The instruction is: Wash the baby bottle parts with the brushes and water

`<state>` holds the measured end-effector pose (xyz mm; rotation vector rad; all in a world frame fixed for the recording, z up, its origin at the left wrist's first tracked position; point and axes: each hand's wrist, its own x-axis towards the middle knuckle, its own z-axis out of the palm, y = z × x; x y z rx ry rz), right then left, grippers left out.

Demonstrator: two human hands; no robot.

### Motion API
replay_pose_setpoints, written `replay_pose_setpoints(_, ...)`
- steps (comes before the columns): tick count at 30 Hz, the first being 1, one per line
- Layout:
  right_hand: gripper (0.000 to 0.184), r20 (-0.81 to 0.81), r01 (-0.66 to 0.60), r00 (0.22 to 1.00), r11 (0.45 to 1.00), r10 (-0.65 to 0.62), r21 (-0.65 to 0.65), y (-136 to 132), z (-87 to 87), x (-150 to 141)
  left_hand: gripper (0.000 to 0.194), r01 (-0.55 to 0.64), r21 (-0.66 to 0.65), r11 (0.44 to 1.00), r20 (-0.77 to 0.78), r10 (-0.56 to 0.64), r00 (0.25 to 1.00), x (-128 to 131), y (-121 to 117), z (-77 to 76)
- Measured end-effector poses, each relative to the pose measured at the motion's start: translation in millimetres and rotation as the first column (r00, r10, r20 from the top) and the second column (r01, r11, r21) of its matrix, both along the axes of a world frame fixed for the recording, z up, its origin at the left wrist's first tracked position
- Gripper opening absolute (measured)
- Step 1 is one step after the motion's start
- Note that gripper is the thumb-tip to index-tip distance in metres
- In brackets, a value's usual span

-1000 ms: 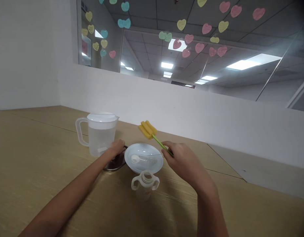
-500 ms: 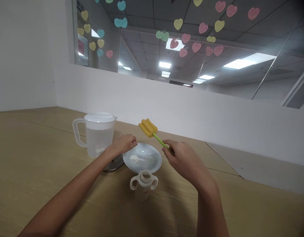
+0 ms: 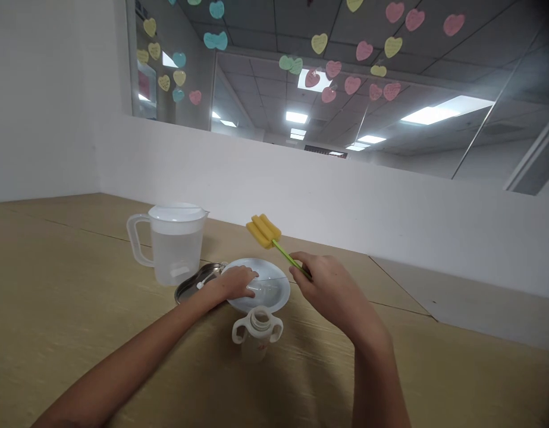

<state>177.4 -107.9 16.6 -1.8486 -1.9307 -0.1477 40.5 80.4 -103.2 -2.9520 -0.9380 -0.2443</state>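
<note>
My right hand [image 3: 325,279] grips the green handle of a yellow sponge bottle brush [image 3: 264,230], its head raised above and behind the bowl. My left hand [image 3: 240,282] reaches over the left side of a white bowl [image 3: 278,291], thumb and forefinger apart. It hides the white ring-like piece there; contact with it cannot be made out. A clear, glassy-looking piece [image 3: 264,290] lies in the bowl. In front of the bowl stands an open baby bottle [image 3: 256,345] with two side handles and no cap.
A lidded clear pitcher [image 3: 176,249] holding liquid stands at the left. Between it and the bowl lies a metal tray [image 3: 187,289] with a small white-tipped item [image 3: 203,282]. A white wall [image 3: 310,196] with a window above rises behind the wooden table [image 3: 78,285].
My left hand has moved down and slightly right into the bowl, covering the white piece and uncovering the metal tray. My right hand still holds the brush in nearly the same place.
</note>
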Motion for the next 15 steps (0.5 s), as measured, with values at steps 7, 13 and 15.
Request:
replay_pose_setpoints(7,0.019,0.008,0.003,1.0,1.0,-0.003,0.008,0,0.1,1,0.042,-0.004,-0.01,1.0,-0.031,0.004,1.0,1,-6,9.6)
replay_pose_setpoints(13,0.02,-0.024,0.024,0.999,1.0,-0.024,0.012,-2,2.0,6,0.051,0.059,-0.2,0.978,0.304,0.005,0.953,-26,-12,61.0)
replay_pose_setpoints(15,0.02,-0.036,0.03,0.999,0.999,-0.03,0.013,-4,2.9,8,0.049,0.085,-0.252,0.964,0.472,0.046,0.88,-36,-11,75.3)
